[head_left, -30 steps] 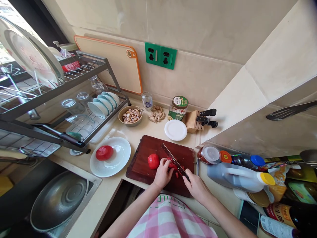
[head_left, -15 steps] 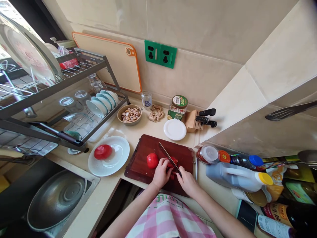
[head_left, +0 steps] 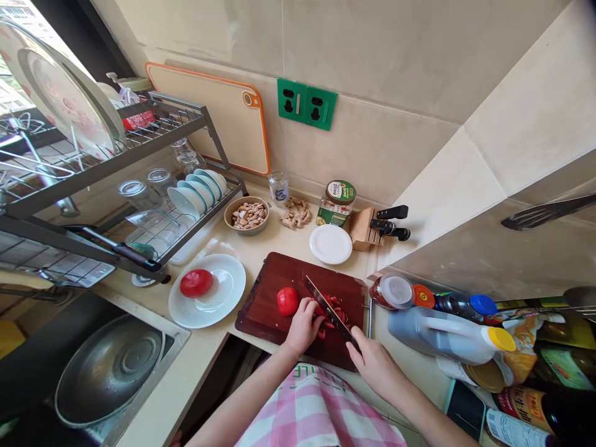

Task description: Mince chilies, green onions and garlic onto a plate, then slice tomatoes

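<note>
On the dark red-brown cutting board (head_left: 261,310), my right hand (head_left: 372,357) is closed around the handle of a knife (head_left: 328,304), its blade pointing up and left. Cut red tomato pieces (head_left: 336,313) lie beside and beneath the blade. My left hand (head_left: 305,326) rests at the left of the blade with bent fingers pressed on tomato pieces, which it partly hides. Just left of those fingers sits a larger red tomato portion (head_left: 287,301). Another tomato piece (head_left: 196,283) lies on a white plate (head_left: 228,292) left of the board.
Behind the board stand a small white plate (head_left: 330,244), a knife block (head_left: 367,228), ginger (head_left: 296,213) and a bowl of garlic (head_left: 246,217). Bottles and a large jug (head_left: 437,332) crowd the right side. A dish rack (head_left: 186,124) and a sink with a wok (head_left: 112,372) are leftward.
My right hand has drawn the knife down and to the right, and more cut tomato shows beside the blade. My left hand stays nearly in place. The view has shifted slightly.
</note>
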Demonstrator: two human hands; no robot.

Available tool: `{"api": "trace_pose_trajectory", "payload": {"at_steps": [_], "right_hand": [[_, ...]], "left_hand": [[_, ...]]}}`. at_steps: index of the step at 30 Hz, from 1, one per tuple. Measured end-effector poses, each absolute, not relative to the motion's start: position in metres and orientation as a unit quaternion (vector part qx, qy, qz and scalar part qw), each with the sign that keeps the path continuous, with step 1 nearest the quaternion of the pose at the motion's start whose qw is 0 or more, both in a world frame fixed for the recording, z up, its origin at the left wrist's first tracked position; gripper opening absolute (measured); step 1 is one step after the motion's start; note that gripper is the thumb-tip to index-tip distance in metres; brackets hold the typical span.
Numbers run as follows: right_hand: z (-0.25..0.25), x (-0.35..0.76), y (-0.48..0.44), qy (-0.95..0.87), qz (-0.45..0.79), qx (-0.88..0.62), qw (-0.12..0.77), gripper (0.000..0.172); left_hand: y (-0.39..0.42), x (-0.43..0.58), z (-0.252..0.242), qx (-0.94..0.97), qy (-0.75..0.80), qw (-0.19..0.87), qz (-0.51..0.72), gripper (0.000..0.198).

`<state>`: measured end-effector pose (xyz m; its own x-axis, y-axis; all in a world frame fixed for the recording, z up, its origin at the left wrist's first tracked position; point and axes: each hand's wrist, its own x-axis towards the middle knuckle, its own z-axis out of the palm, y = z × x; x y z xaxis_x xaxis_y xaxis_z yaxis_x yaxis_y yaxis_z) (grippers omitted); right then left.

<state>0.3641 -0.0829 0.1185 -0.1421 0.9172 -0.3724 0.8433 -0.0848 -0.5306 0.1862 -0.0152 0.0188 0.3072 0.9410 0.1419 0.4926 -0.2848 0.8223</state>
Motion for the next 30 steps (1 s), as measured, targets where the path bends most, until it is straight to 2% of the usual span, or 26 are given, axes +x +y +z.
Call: {"api": "trace_pose_trajectory", "payload": {"at_steps": [10,15,21,30], "right_hand": [[0.096,0.346,-0.066,-0.673,0.321,-0.666,0.024,0.016],[0.075,0.339,-0.049,-0.675,0.319,-0.662,0.066,0.015],[0.096,0.355,-0.062,-0.678,0.327,-0.650,0.104,0.018],[0.114,0.368,-0.081,-0.669,0.361,-0.644,0.080,0.016]], "left_hand": [[-0.013,0.185,0.021,0.740,0.476,0.348,0.324,0.019],[-0.014,0.185,0.023,0.740,0.466,0.357,0.328,0.018],[-0.014,0.184,0.024,0.741,0.462,0.352,0.337,0.017],[-0.013,0.183,0.023,0.742,0.464,0.358,0.326,0.013]]}}
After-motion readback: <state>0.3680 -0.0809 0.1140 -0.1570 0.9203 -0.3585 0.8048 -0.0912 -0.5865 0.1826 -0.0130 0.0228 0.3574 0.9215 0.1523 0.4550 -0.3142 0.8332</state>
